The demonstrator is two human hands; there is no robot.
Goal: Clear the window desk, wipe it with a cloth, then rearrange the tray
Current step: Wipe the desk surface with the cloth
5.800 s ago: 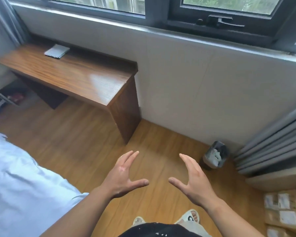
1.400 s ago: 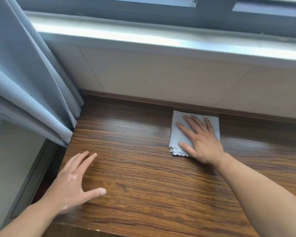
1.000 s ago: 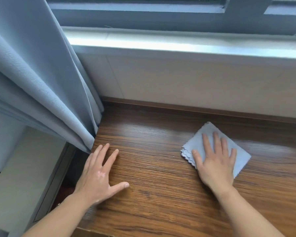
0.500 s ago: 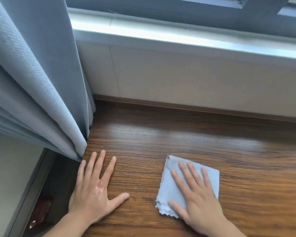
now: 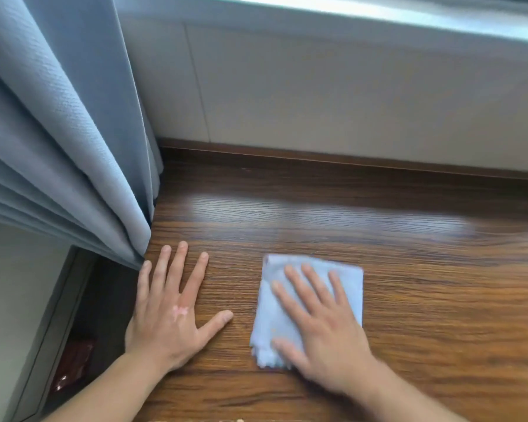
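Note:
A folded light blue cloth (image 5: 267, 312) lies flat on the dark wooden window desk (image 5: 409, 269), near its left end. My right hand (image 5: 320, 327) presses on the cloth with straight, spread fingers and covers most of it. My left hand (image 5: 171, 312) rests flat on the bare wood just left of the cloth, fingers spread, close to the desk's left edge. No tray is in view.
A grey-blue curtain (image 5: 61, 132) hangs at the left and touches the desk's left end. The pale wall panel (image 5: 333, 95) and window sill (image 5: 348, 10) run behind the desk. A dark gap with a reddish packet (image 5: 72, 363) lies left of the desk.
My right hand has slid the cloth from the back of the desk toward me and leftward. My left hand has stayed planted flat at the desk's left end.

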